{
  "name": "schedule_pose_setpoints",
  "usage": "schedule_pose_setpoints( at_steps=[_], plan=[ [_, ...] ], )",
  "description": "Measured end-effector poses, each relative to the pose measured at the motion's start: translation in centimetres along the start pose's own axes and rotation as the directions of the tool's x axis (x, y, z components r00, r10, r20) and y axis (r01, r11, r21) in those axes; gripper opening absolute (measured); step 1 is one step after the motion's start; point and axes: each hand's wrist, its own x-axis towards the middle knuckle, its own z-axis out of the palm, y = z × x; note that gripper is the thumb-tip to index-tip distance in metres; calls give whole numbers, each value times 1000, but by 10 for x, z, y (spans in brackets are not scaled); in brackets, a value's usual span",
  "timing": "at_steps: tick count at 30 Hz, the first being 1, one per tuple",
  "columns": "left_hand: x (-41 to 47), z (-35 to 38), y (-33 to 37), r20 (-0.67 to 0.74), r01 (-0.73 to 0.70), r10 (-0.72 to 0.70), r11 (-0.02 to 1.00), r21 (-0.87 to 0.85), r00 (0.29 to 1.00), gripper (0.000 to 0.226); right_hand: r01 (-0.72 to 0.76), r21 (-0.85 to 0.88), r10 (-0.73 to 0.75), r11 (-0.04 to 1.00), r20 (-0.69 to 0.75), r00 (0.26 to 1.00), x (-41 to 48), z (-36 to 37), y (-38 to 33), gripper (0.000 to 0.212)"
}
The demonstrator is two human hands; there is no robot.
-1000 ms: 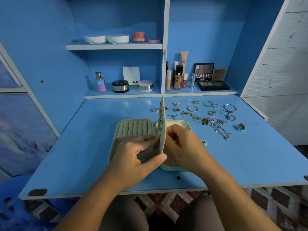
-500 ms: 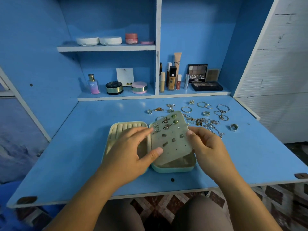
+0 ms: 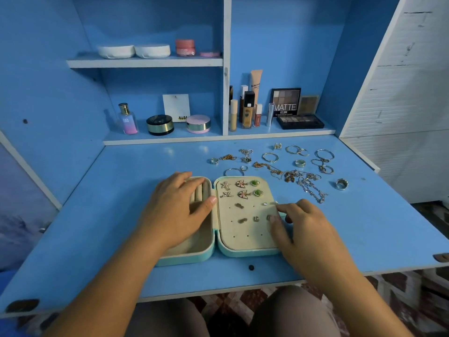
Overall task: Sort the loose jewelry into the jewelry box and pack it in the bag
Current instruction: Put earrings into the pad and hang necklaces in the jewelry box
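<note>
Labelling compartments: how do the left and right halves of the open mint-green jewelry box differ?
The left half shows ridged ring rolls and an open cream tray; the right half is covered by a flat beige earring panel. That panel carries pinned earrings; left half shows no jewelry. Hands: left hand rests on left half; right hand touches right half's panel. Both share a mint-green shell.

An open jewelry box (image 3: 189, 259) lay on the desk (image 3: 109, 215). The left hand (image 3: 175, 210) rested on its left half. The fingers (image 3: 286, 209) of the right hand (image 3: 308, 229) touched the earring panel (image 3: 243, 237) covering its right half. 6 earrings (image 3: 241, 188) sat on the panel, left of and beyond those fingers; loose jewelry (image 3: 291, 171) lay farther beyond them.
</note>
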Motion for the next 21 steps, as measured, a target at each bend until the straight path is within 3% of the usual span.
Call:
schedule_pose_setpoints(
  at_steps=[4,8,12,15,21],
  plan=[
    [0,1,0,-16,0,0,1000,10,1000,83,61,-103,-56,993,53,997,26,-19,9,42],
    [1,2,-1,-24,-4,4,1000,9,1000,80,84,-85,-82,993,26,996,78,-22,20,25],
    [1,2,-2,-27,-8,8,1000,4,1000,76,174,-136,-149,975,176,973,136,-2,26,21],
    [1,1,-1,-17,0,0,1000,4,1000,71,123,-126,-91,984,233,968,170,8,27,21],
    [2,3,-2,-26,-8,8,1000,-15,1000,73,110,-53,-101,992,158,982,176,23,34,19]
  ],
)
